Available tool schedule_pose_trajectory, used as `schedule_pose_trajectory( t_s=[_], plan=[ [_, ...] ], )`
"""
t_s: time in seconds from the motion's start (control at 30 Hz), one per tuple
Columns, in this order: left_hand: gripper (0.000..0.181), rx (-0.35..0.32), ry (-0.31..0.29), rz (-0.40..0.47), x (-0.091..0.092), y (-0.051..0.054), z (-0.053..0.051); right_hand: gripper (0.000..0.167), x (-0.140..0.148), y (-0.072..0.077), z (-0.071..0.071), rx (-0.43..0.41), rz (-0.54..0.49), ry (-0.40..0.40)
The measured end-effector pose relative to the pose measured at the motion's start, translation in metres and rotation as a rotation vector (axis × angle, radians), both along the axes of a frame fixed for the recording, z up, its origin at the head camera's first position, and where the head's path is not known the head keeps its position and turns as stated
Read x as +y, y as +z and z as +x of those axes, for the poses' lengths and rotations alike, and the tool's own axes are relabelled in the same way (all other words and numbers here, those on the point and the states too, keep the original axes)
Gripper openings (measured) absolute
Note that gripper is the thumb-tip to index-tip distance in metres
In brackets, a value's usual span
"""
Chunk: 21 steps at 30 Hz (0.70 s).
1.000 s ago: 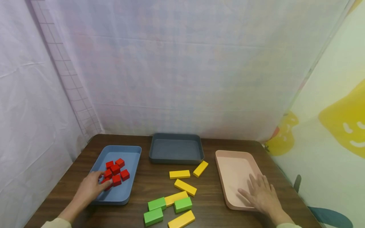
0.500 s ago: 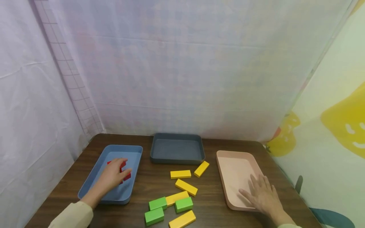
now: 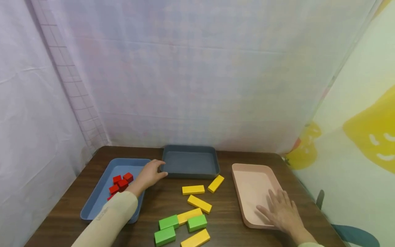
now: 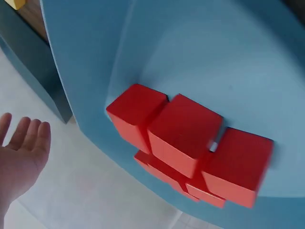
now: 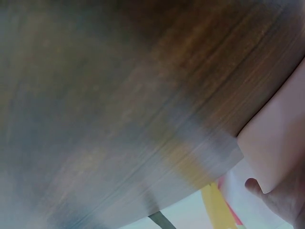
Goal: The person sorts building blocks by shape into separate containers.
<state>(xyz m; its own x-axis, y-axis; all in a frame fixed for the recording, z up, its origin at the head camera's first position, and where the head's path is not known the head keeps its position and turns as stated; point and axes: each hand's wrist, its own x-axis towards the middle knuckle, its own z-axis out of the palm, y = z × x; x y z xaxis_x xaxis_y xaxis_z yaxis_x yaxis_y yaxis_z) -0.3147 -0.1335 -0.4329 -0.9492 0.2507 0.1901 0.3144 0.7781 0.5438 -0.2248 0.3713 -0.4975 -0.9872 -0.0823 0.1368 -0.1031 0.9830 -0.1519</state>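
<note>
My left hand (image 3: pixel 149 175) is over the gap between the blue tray (image 3: pixel 95 206) and the dark grey tray (image 3: pixel 189 163), fingers relaxed and holding nothing. Several red cubes (image 3: pixel 122 185) lie bunched inside the blue tray, partly hidden by the left sleeve in the head view. The left wrist view shows these red cubes (image 4: pixel 186 129) close up, with the left hand (image 4: pixel 24 157) loosely extended at the side. Fingers spread, my right hand (image 3: pixel 282 211) is at the near right part of the pink tray (image 3: pixel 253 181); whether it touches the tray I cannot tell.
Between the side trays, several yellow blocks (image 3: pixel 199 204) and three green blocks (image 3: pixel 165 236) lie scattered on the brown wooden table (image 3: pixel 225 219). A pale curtain (image 3: pixel 197 85) hangs behind the table. No block is visible in the dark grey or pink tray.
From the red cubes in the blue tray, my left hand has moved right and away, over to the dark grey tray's left side. The right hand has stayed in place.
</note>
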Motion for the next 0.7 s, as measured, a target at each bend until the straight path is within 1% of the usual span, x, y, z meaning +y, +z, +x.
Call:
schedule_pose_trajectory(
  t_s=[0.07,0.2,0.33,0.4,0.47,0.57,0.7],
  plan=[
    [0.046,-0.005,-0.009,-0.005,0.003,-0.002,-0.006,0.097,0.000,0.000,-0.001,0.001,0.007,0.000],
    [0.042,0.013,-0.025,0.000,0.009,-0.008,-0.017,0.097,0.000,0.000,-0.002,0.007,0.006,-0.003],
    [0.037,-0.001,-0.023,0.011,0.012,-0.013,-0.021,0.097,-0.001,0.001,-0.003,0.011,-0.005,-0.003],
    [0.034,-0.015,-0.022,0.019,0.013,-0.015,-0.022,0.096,-0.002,0.002,-0.004,0.014,-0.022,-0.001],
    [0.030,-0.014,-0.025,0.010,0.014,-0.017,-0.023,0.094,-0.001,0.003,-0.005,0.020,-0.044,-0.003],
    [0.024,0.014,-0.035,-0.023,0.013,-0.021,-0.026,0.090,-0.001,0.004,-0.007,0.049,-0.072,-0.005],
    [0.014,0.071,-0.062,-0.080,0.013,-0.025,-0.029,0.085,-0.001,0.004,-0.009,0.114,-0.060,-0.015]
  ],
)
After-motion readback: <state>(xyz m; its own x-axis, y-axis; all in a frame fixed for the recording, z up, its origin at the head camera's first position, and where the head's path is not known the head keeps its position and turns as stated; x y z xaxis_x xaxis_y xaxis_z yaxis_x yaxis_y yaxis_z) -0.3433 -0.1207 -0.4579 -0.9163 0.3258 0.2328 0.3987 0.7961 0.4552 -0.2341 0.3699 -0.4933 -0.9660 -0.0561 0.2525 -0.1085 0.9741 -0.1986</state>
